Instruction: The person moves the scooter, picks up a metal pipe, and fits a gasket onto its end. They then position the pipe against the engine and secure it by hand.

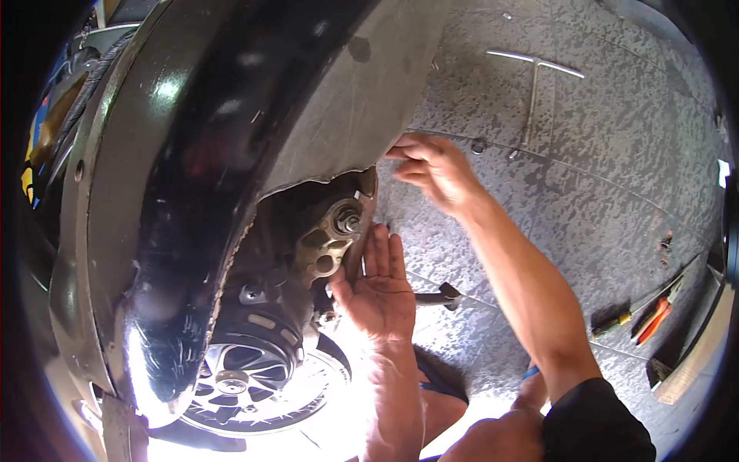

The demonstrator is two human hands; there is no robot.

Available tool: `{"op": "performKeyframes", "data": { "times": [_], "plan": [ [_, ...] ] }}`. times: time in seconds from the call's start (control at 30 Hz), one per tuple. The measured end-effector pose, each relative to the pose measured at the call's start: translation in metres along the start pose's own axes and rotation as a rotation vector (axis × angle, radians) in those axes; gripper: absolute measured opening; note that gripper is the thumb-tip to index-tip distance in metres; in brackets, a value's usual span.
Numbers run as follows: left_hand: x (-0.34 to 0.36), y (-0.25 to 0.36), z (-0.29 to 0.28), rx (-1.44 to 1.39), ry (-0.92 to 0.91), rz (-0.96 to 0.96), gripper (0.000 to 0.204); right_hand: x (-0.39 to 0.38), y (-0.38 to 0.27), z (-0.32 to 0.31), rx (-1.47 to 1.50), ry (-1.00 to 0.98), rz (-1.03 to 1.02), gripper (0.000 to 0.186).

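Observation:
The motor scooter's dark body (231, 115) fills the left side, with a grey panel (339, 115) at its right. My right hand (435, 165) is at the lower right corner of that panel, its fingers bent and pressed together; what lies at the fingertips is hidden. Lower down, my left hand (377, 296) is palm up with its fingers stretched out. Its thumb is by a metal bracket (327, 250) with round holes, and its fingertips are beside a thin dark strip (362, 239). A bolt with a nut (349, 222) sits at the bracket's top.
A spoked-pattern wheel (231, 383) is below, in strong glare. On the grey floor (616, 154) lie a T-handle wrench (533, 92), a small round part (479, 146), a screwdriver (613, 323) and orange-handled pliers (654, 319). A stand foot (446, 296) juts out right of my left hand.

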State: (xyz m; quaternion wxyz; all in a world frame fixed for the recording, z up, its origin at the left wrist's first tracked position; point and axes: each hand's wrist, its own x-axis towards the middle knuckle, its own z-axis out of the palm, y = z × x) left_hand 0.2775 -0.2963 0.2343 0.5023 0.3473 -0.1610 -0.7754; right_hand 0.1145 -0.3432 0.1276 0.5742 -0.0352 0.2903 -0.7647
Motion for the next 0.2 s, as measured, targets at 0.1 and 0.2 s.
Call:
{"op": "performKeyframes", "data": {
  "times": [0.1, 0.2],
  "plan": [
    [0.001, 0.003, -0.001, -0.027, -0.018, -0.005, 0.052, -0.024, -0.034, -0.053, -0.578, 0.228, -0.153, 0.018],
    [-0.001, 0.000, 0.002, -0.040, -0.026, -0.017, 0.054, -0.034, -0.089, -0.090, -0.950, 0.308, -0.170, 0.019]
  ]
}}
